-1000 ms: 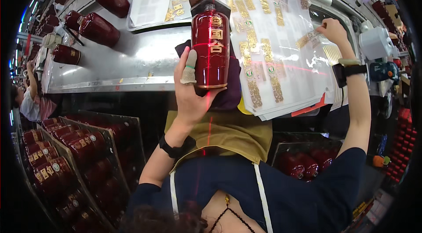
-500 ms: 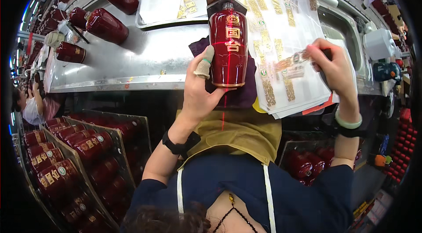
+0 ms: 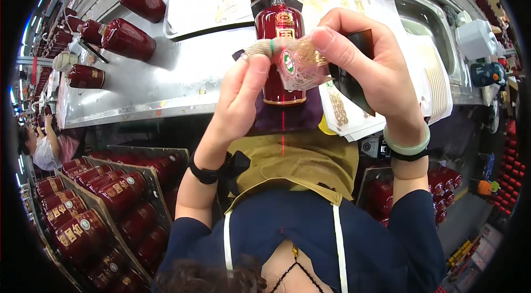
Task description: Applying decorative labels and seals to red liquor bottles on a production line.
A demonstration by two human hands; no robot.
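Note:
A dark red bottle (image 3: 285,96) lies in front of me on a purple cloth (image 3: 318,116), its neck toward a dark angled stop (image 3: 296,5). Over it I stretch a clear decal film (image 3: 298,74) with gold markings and a small green-and-white emblem. My left hand (image 3: 240,91), a cloth cover on its index finger, pinches the film's left edge. The film's other side is pinched between thumb and fingers of my right hand (image 3: 376,66). A flat black scraper (image 3: 357,85) is tucked in that same hand. Part of the bottle's front is hidden behind the film and fingers.
Decal sheets (image 3: 340,113) are stacked right of the bottle, near a metal sink (image 3: 428,22). Several red bottles (image 3: 130,38) stand on the metal table (image 3: 182,91) at left. Crates of bottles (image 3: 119,182) flank me below. Another person (image 3: 44,146) is at far left.
My right hand has brought the decal film from the sheets to above the bottle. My left hand has left the bottle's side and now pinches the film.

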